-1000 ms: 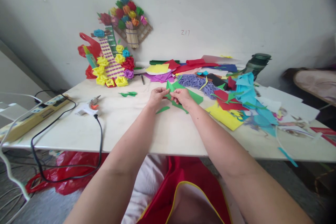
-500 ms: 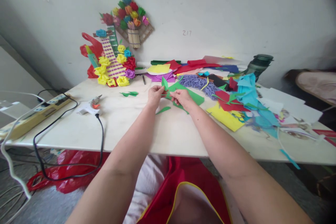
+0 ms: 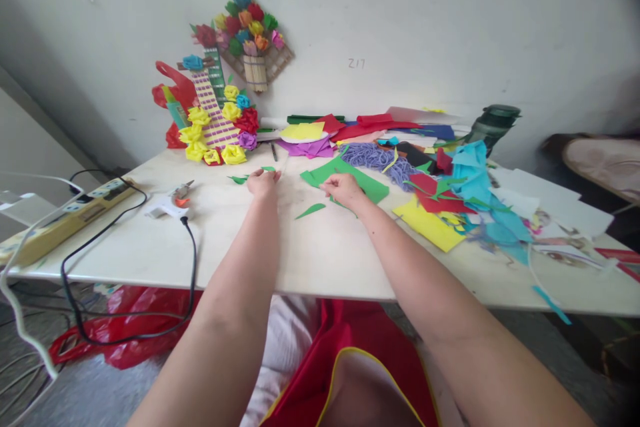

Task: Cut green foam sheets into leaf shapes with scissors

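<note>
My left hand (image 3: 264, 180) is low over the table with its fingers closed. A green leaf cut-out (image 3: 269, 168) shows at its fingertips. Just left of that hand lies another green cut-out leaf (image 3: 239, 179). My right hand (image 3: 344, 188) hovers over a green sheet (image 3: 367, 180), thumb and fingers pinched together; whatever is between them is too small to make out. On the table between my forearms rests a single leaf (image 3: 311, 211) of the same green.
A glue gun (image 3: 170, 205) and a power strip (image 3: 75, 217) lie left. Yellow sheet (image 3: 431, 223), purple yarn (image 3: 373, 159) and blue scraps (image 3: 470, 170) cover the right, before a dark bottle (image 3: 495, 125). Flower crafts (image 3: 215, 113) stand at the back left.
My left hand has moved left with the leaf, away from my right hand, to the other cut-out leaves. My right hand has stayed over the green sheet.
</note>
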The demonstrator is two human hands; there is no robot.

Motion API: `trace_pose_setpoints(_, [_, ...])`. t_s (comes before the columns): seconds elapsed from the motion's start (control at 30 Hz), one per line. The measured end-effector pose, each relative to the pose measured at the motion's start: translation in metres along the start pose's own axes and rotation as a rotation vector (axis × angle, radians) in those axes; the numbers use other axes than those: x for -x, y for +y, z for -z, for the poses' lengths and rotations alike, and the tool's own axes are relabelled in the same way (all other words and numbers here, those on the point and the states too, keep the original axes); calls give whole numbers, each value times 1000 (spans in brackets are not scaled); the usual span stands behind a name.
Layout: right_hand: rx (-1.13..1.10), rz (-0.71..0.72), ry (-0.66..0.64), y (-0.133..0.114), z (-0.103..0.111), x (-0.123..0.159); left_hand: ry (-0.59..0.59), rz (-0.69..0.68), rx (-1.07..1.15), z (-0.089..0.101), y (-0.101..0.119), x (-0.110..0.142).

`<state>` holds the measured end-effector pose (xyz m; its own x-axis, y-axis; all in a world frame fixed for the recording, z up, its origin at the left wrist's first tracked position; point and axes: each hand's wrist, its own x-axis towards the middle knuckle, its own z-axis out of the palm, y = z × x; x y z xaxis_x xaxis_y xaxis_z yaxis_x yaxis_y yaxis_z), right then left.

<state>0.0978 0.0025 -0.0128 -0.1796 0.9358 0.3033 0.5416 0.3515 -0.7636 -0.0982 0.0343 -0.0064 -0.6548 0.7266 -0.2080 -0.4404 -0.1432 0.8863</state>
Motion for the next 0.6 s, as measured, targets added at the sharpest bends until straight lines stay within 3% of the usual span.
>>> trace_pose_setpoints(0.13, [188,105,-66,-5,1,4,-18,43,-10,2,-1,-4])
trace_pose_setpoints(0.27, [368,186,-210,-17,7,11,-100,67,-56,-1,-4,8])
trace_pose_setpoints(0.43, [446,225,-361,-26,11,16,-341,-93,-374,-7,-11,29])
trace_pose_setpoints(0.6, [403,227,-336,-21,8,12,-510,-217,-546,-11,-14,43])
